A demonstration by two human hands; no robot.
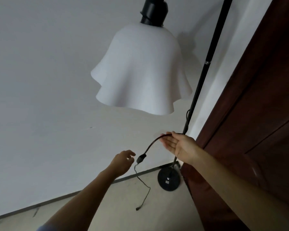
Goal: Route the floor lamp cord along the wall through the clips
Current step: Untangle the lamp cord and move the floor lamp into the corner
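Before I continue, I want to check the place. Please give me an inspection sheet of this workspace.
Surface: pale floor, bare wall.
Job's things: floor lamp, white shade, black pole, round base; no clips seen.
Clutter: nothing seen.
Hands: right hand open, cord resting over its fingers; left hand open, beside the inline switch.
Cables: cord hangs loose, its end on the floor.
Surroundings: dark wooden door at right.

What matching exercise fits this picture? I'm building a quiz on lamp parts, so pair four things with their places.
Things:
1. lampshade
2. lamp base
3. inline switch
4. cord end

Places:
A. lying on the floor
B. hanging between the two hands
C. standing in the corner by the brown door
D. hanging under the black socket

Pairs: 1-D, 2-C, 3-B, 4-A
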